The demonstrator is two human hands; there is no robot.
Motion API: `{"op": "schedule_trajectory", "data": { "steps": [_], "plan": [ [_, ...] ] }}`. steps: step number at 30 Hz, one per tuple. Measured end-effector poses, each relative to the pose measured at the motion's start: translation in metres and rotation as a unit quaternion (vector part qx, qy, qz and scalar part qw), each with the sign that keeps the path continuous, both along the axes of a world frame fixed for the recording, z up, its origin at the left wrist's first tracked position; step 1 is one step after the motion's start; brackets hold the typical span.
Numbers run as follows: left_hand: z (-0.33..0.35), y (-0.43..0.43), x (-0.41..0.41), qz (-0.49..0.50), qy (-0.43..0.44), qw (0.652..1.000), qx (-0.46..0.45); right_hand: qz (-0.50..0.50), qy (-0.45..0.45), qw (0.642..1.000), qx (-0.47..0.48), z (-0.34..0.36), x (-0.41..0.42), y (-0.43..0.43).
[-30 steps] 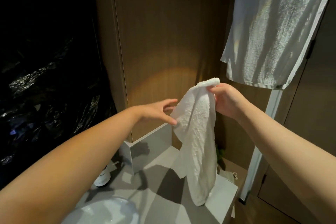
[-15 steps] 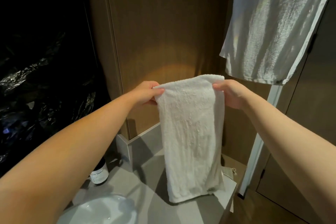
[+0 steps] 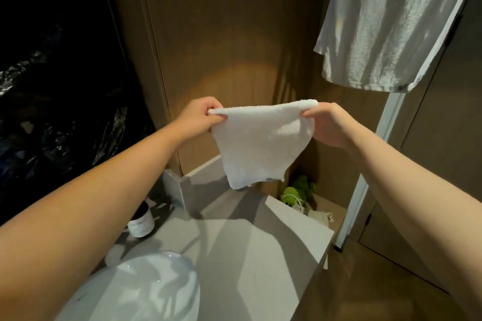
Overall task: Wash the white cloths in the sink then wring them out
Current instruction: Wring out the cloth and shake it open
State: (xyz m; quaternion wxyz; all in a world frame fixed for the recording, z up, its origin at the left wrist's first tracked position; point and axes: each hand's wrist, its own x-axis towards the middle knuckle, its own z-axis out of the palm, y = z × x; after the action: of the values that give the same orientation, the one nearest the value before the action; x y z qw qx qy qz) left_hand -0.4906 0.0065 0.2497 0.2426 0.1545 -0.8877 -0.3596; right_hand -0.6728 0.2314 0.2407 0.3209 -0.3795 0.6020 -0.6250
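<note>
A small white terry cloth [image 3: 258,143] hangs in the air above the counter, stretched flat by its top edge. My left hand [image 3: 199,116] pinches the cloth's upper left corner. My right hand [image 3: 327,124] pinches the upper right corner. The cloth's lower end is lifted and curls back, ending well above the countertop. The round white sink [image 3: 146,292] sits at the bottom left, below my left forearm.
A larger white towel [image 3: 388,21] hangs at the top right beside a white pole [image 3: 370,167]. A dark jar with a white label [image 3: 142,221] stands on the grey counter [image 3: 260,247]. A green plush toy [image 3: 297,190] lies beyond the counter's end. Wooden wall panels stand behind.
My left hand took hold of the cloth's free corner and both hands spread the top edge. The cloth now hangs much shorter, its lower end swung up.
</note>
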Motion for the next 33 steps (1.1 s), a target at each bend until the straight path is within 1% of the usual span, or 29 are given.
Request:
{"op": "schedule_trajectory", "data": {
  "steps": [2,4,5,7,9,10,12,14,15,16,17,19,20,21,22,23,25,27,28,29,31,33],
  "plan": [
    [-0.037,0.008,0.01,-0.046,-0.076,0.994,0.064,0.038,-0.045,0.997,0.044,-0.034,0.0,0.012],
    [-0.08,0.017,0.017,-0.091,-0.158,0.973,0.141,0.074,-0.078,0.987,0.117,-0.072,-0.002,0.02],
    [-0.103,0.021,0.019,-0.113,-0.203,0.957,0.172,0.1,-0.088,0.978,0.162,-0.094,-0.005,0.022],
    [-0.14,0.03,0.022,-0.148,-0.287,0.924,0.203,0.163,-0.091,0.95,0.251,-0.133,-0.012,0.024],
    [-0.163,0.035,0.019,-0.151,-0.331,0.905,0.22,0.187,-0.102,0.927,0.31,-0.161,-0.016,0.021],
    [-0.17,0.033,0.014,-0.137,-0.334,0.905,0.224,0.178,-0.111,0.923,0.323,-0.171,-0.018,0.018],
    [-0.179,0.022,-0.003,-0.061,-0.287,0.931,0.218,0.129,-0.121,0.933,0.312,-0.18,-0.025,0.006],
    [-0.184,0.003,-0.025,0.03,-0.212,0.954,0.211,0.008,-0.109,0.955,0.275,-0.185,-0.039,-0.012],
    [-0.186,-0.007,-0.034,0.055,-0.199,0.958,0.201,-0.056,-0.093,0.957,0.27,-0.189,-0.047,-0.021],
    [-0.189,-0.012,-0.041,0.065,-0.208,0.957,0.192,-0.102,-0.07,0.95,0.286,-0.193,-0.052,-0.028],
    [-0.195,-0.015,-0.047,0.072,-0.223,0.954,0.189,-0.124,-0.027,0.936,0.328,-0.199,-0.054,-0.033],
    [-0.212,-0.015,-0.052,0.101,-0.254,0.941,0.201,-0.126,0.079,0.882,0.447,-0.217,-0.05,-0.034],
    [-0.224,-0.01,-0.052,0.125,-0.275,0.929,0.216,-0.122,0.107,0.857,0.489,-0.229,-0.045,-0.032],
    [-0.238,-0.005,-0.052,0.145,-0.291,0.916,0.236,-0.122,0.104,0.845,0.51,-0.24,-0.038,-0.029],
    [-0.249,0.002,-0.05,0.161,-0.295,0.904,0.265,-0.129,0.078,0.843,0.516,-0.25,-0.031,-0.028],
    [-0.258,0.007,-0.048,0.169,-0.29,0.895,0.295,-0.149,0.036,0.849,0.505,-0.259,-0.026,-0.028],
    [-0.277,0.008,-0.05,0.188,-0.267,0.885,0.333,-0.2,-0.047,0.86,0.468,-0.273,-0.022,-0.031],
    [-0.296,-0.001,-0.057,0.202,-0.252,0.869,0.374,-0.227,-0.099,0.863,0.44,-0.276,-0.02,-0.038],
    [-0.314,-0.011,-0.062,0.203,-0.232,0.86,0.407,-0.23,-0.11,0.864,0.433,-0.276,-0.019,-0.04],
    [-0.323,-0.017,-0.065,0.202,-0.218,0.843,0.448,-0.226,-0.112,0.864,0.436,-0.276,-0.017,-0.044],
    [-0.309,-0.012,-0.061,0.192,-0.196,0.811,0.516,-0.216,-0.093,0.862,0.448,-0.276,-0.016,-0.048],
    [-0.293,-0.005,-0.054,0.168,-0.17,0.812,0.532,-0.207,-0.071,0.875,0.431,-0.274,-0.015,-0.052]
  ]
}}
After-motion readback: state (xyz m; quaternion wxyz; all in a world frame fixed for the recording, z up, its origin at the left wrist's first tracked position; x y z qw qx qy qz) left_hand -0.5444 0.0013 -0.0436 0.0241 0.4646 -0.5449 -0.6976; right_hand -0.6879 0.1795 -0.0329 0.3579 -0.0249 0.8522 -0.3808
